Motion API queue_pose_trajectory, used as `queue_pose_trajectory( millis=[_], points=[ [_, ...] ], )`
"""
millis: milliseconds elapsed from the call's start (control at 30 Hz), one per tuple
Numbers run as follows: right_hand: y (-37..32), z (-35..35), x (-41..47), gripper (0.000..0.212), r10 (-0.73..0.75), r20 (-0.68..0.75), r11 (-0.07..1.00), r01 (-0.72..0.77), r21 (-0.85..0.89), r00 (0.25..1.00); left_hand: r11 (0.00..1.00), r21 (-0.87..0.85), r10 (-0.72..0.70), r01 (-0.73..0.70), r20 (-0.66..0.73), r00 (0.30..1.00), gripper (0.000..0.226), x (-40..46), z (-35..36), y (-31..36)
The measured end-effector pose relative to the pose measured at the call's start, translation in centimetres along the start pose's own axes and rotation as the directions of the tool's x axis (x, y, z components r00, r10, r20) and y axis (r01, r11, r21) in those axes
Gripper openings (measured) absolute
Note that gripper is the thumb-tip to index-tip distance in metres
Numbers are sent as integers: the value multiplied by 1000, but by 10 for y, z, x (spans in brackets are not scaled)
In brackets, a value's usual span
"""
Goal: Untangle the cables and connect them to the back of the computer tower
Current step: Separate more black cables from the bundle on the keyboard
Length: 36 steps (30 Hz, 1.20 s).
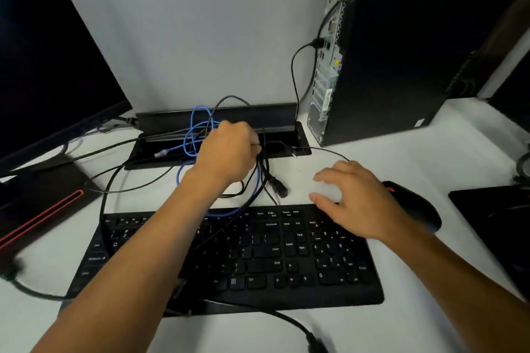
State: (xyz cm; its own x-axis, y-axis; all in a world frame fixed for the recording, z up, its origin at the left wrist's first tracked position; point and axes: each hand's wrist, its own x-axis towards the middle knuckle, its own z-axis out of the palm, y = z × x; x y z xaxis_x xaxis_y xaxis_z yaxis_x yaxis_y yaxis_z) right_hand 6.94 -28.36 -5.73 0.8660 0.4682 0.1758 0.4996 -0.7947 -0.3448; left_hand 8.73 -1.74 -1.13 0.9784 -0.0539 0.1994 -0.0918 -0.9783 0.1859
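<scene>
— Step now?
— Untangling. Left hand [229, 149] gripping black cables [265, 169] mid-frame; right hand [355, 200] spread, holding nothing.
— Next?
— Probably freeing the blue cable [190, 135], then reaching the tower [387, 46], upper right.

You have a tangle of thin black cables [259, 172] and a looped blue network cable [190, 135] heaped on the white desk between the keyboard and the open cable tray. The black computer tower [393, 46] stands upright at right, its metal back panel facing left, with one black cable [295, 66] already plugged in.
</scene>
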Motion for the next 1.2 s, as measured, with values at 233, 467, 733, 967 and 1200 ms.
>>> queue_pose_trajectory(
  millis=[233, 467, 733, 967, 1200],
  points=[
    [-51, -35, 24, 66, -137, -200, 926, 197, 321, 970, 858, -253, 343, -447, -366, 865, 13, -58, -45, 33],
    [-75, -67, 20, 27, -41, -337, 860, 205, 468, 941, 864, -406, 14, -297, -570, 821, 32, -110, -44, 6],
    [-29, -70, 2, 74, 548, 141, 407, -411, 816, 824, -392, -911, 153, 128, 72, 986, 27, -140, -62, -19],
    [22, -71, -19, 72, 639, 338, -49, -402, 914, 691, 796, -586, 146, 152, 429, 891, 59, -158, -75, -29],
    [8, -61, -19, 44, 626, 176, 590, -609, 530, 759, 787, -615, -203, 49, -183, 962, 27, -147, -66, -33]
  ],
)
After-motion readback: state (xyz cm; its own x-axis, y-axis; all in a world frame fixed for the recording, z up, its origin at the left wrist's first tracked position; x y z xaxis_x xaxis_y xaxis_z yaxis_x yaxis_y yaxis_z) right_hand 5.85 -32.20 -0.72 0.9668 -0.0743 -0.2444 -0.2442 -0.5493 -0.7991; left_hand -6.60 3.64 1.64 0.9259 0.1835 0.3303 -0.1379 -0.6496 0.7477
